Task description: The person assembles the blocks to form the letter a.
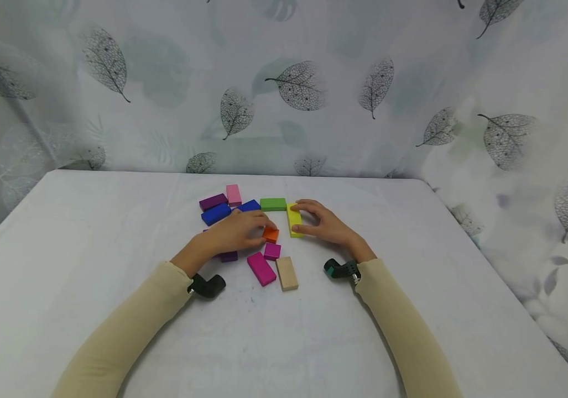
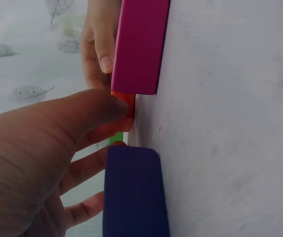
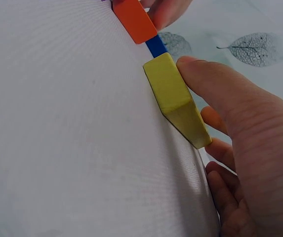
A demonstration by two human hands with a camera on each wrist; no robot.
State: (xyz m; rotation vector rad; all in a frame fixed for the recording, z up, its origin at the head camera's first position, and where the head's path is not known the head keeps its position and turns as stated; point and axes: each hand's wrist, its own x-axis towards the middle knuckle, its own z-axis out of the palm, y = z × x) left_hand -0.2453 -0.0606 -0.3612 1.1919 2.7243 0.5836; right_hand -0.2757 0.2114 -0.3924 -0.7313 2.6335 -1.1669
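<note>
Thumb and fingers of my left hand pinch an orange block near the middle of the group. A yellow block lies lengthwise in my right hand, the thumb at its near end and the forefinger at its far end. In the right wrist view the thumb meets the edge of the yellow block, with fingertips beside its other end. The left wrist view has the orange block under the thumb, between a magenta block and a dark purple block.
Beyond the left hand lie a pink block, a purple block and blue blocks. A green block sits left of the yellow one. Nearer are magenta blocks and a plain wood block. The white table meets a leaf-print curtain.
</note>
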